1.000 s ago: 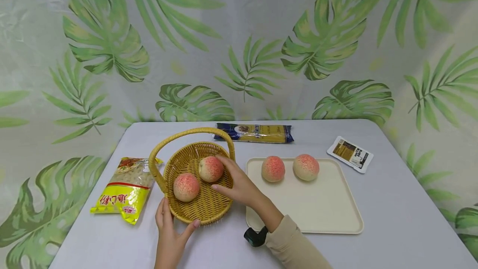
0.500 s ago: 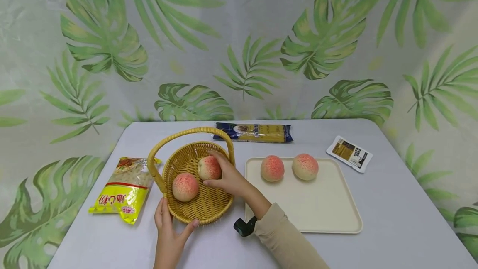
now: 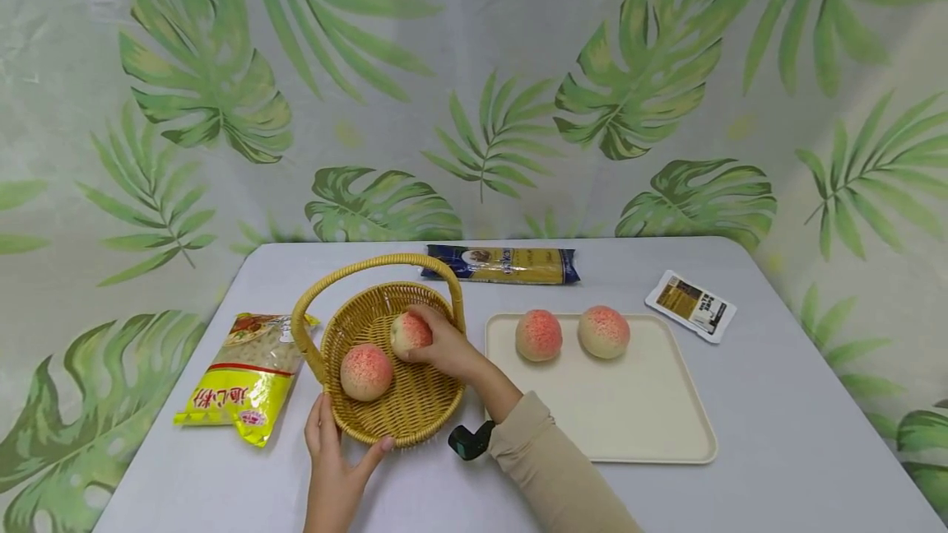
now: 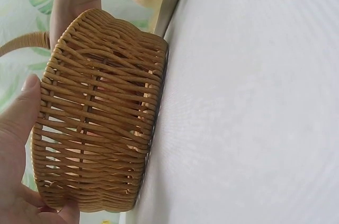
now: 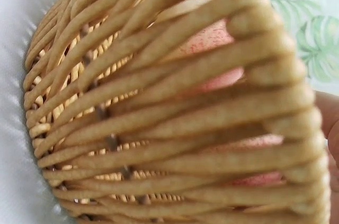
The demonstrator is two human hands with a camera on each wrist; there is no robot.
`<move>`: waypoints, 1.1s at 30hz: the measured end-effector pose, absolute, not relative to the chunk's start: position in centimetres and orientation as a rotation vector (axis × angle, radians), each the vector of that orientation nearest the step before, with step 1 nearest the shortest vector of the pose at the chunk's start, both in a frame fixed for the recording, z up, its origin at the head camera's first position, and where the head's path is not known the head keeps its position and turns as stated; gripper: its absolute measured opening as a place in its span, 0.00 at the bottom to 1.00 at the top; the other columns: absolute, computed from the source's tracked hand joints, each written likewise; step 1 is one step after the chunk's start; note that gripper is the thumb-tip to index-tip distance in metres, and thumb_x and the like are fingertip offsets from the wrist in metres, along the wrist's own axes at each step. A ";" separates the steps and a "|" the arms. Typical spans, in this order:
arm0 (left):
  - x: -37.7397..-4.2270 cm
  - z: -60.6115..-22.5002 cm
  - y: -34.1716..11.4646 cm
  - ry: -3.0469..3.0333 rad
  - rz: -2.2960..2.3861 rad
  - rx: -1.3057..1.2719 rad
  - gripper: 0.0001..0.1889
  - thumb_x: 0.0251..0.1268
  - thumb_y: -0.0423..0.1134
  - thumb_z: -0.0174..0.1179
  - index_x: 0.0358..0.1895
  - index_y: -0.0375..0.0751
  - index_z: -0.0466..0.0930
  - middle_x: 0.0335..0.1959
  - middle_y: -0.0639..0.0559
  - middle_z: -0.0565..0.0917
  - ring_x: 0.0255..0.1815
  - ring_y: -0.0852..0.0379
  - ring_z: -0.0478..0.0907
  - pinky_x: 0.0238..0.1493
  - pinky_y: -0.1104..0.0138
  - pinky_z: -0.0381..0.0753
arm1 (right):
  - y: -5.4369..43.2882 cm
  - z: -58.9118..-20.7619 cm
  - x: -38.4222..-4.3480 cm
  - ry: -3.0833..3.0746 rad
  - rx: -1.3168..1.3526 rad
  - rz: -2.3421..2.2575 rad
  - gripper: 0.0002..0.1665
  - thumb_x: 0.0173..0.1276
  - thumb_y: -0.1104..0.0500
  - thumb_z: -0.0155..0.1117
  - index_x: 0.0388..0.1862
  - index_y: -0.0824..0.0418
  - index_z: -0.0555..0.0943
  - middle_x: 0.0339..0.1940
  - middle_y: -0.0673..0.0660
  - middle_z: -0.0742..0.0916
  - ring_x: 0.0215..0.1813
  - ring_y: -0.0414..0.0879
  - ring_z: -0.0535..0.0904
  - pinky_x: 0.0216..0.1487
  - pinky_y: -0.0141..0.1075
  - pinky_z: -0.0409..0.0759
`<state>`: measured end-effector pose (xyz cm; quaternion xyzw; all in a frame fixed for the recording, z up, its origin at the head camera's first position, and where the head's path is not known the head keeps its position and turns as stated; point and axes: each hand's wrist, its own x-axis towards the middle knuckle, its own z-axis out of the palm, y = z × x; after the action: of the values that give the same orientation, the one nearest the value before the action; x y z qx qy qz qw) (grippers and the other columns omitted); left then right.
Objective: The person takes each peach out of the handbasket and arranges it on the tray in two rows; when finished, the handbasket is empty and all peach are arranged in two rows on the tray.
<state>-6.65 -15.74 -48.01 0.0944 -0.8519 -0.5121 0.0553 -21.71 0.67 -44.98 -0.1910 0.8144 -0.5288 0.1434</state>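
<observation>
In the head view, two red-speckled peaches lie in a round wicker basket (image 3: 415,418) with a tall arched handle. My right hand (image 3: 452,354) reaches into the basket and holds the farther peach (image 3: 407,336) between fingers and thumb. Beside it, the nearer peach (image 3: 366,372) rests untouched. My left hand (image 3: 336,455) grips the near left side of the basket, its thumb on the rim. The left wrist view shows that thumb and the bent fingertips at the woven wall (image 4: 100,123). In the right wrist view the basket wall (image 5: 175,123) hides most of the peaches and the right hand.
Two more peaches lie on a cream tray (image 3: 629,426) at the right. A yellow food bag (image 3: 248,381) is left of the basket, and a pasta pack (image 3: 511,264) lies behind. A small white pouch (image 3: 691,305) sits beyond the tray.
My right hand has moved left inside the basket, its thumb coming in from apart to meet the farther peach. That peach has shifted slightly left. The left hand stays at the basket.
</observation>
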 end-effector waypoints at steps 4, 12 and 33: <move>-6.7 -48.1 -15.8 -2.581 -1.564 0.281 0.58 0.48 0.47 0.68 0.69 0.36 0.28 0.68 0.39 0.33 0.68 0.41 0.40 0.61 0.48 0.52 | 0.4 -45.0 -21.7 2.358 -0.550 -1.530 0.39 0.55 0.63 0.67 0.65 0.60 0.62 0.66 0.56 0.63 0.63 0.50 0.61 0.61 0.44 0.61; -6.6 -48.1 -15.7 -2.546 -1.550 0.253 0.58 0.48 0.44 0.68 0.70 0.34 0.30 0.68 0.39 0.34 0.67 0.41 0.41 0.61 0.49 0.53 | -0.3 -45.0 -21.4 2.378 -0.492 -1.505 0.34 0.54 0.66 0.67 0.61 0.55 0.67 0.65 0.56 0.62 0.61 0.50 0.62 0.59 0.44 0.63; -6.5 -48.1 -15.6 -2.554 -1.540 0.246 0.57 0.49 0.45 0.68 0.70 0.35 0.29 0.68 0.39 0.34 0.67 0.40 0.40 0.61 0.48 0.53 | -0.4 -44.8 -20.4 2.577 -0.541 -1.493 0.37 0.50 0.60 0.71 0.59 0.47 0.67 0.57 0.57 0.67 0.54 0.51 0.68 0.52 0.46 0.69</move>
<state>-6.55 -15.58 -48.06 0.0821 -0.8510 -0.5133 0.0745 -20.44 -0.38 -44.76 -0.1784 0.8499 -0.4925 0.0572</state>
